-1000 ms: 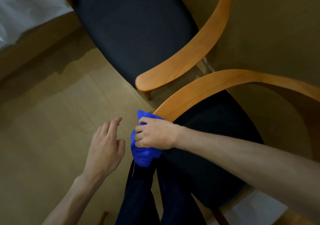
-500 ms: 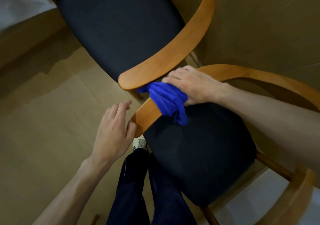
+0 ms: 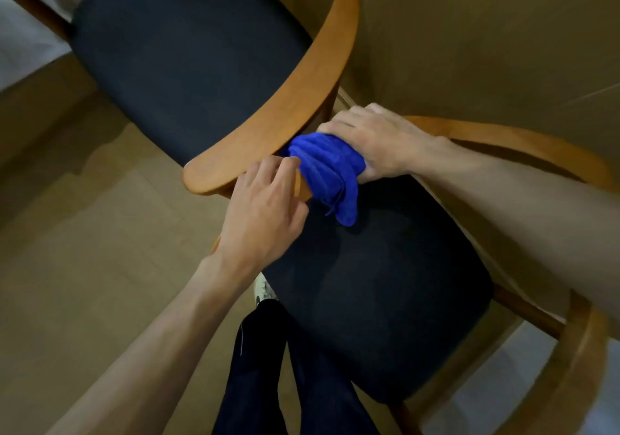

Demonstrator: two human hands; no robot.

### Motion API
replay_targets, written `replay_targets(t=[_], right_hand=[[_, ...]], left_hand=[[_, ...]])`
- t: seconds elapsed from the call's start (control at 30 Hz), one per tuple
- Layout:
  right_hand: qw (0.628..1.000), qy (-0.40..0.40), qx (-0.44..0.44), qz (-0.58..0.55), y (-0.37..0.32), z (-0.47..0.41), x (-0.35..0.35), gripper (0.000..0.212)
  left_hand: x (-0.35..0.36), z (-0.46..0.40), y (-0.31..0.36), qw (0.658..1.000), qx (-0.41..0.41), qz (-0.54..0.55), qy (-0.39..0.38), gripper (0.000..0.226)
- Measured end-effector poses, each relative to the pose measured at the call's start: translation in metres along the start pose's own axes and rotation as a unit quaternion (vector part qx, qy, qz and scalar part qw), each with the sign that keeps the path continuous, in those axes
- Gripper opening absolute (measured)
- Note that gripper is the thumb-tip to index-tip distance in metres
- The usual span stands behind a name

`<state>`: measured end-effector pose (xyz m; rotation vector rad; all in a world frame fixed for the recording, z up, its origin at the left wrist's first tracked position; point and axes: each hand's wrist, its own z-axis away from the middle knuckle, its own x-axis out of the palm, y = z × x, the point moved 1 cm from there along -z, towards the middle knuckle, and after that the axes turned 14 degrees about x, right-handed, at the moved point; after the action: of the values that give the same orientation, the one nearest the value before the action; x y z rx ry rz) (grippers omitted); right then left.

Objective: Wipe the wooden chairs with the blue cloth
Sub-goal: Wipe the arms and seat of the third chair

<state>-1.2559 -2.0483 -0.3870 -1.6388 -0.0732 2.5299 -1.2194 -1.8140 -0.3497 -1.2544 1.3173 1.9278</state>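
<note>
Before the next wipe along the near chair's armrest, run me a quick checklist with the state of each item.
1. Blue cloth in the right hand: ok, fingers curl over it.
2. Cloth on the near chair's armrest: ok, draped over it.
3. Left hand steadying the armrest tip: ok, resting there.
4. Room beside the far chair's armrest: not ok, it crosses right over the cloth.
5. Wood already clean: cannot tell.
</note>
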Motion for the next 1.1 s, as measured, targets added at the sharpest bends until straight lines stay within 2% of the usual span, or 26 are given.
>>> replay_targets(t=[0.07,0.17,0.23,0.5,0.7,0.93,1.1], right_hand=[[0.999,0.003,0.053,-0.01,0.023,0.011,0.001,0.087],[0.987,0.008,0.162,-0.019,0.07,0.041,0.006,0.056],[0.972,0.008,0.236,-0.007,0.102,0.071,0.011,0.046],[0.932,0.057,0.357,0.01,0.14,0.15,0.023,0.059],[0.894,0.104,0.432,-0.044,0.153,0.202,0.035,0.063],[0.796,0.155,0.562,-0.161,0.152,0.285,0.075,0.066],[0.692,0.163,0.647,-0.274,0.124,0.343,0.13,0.054]], left_hand=[[0.002,-0.008,0.005,1.0,0.004,0.001,-0.001,0.048],[0.011,-0.017,0.016,1.0,0.022,0.01,-0.002,0.048],[0.018,-0.021,0.028,0.999,0.032,0.008,-0.002,0.047],[0.056,-0.03,0.094,0.996,0.074,0.003,-0.045,0.053],[0.063,-0.06,0.149,0.982,0.177,0.003,-0.061,0.053],[0.069,-0.083,0.211,0.959,0.278,0.016,-0.044,0.047],[0.085,-0.069,0.239,0.939,0.334,0.015,-0.074,0.049]])
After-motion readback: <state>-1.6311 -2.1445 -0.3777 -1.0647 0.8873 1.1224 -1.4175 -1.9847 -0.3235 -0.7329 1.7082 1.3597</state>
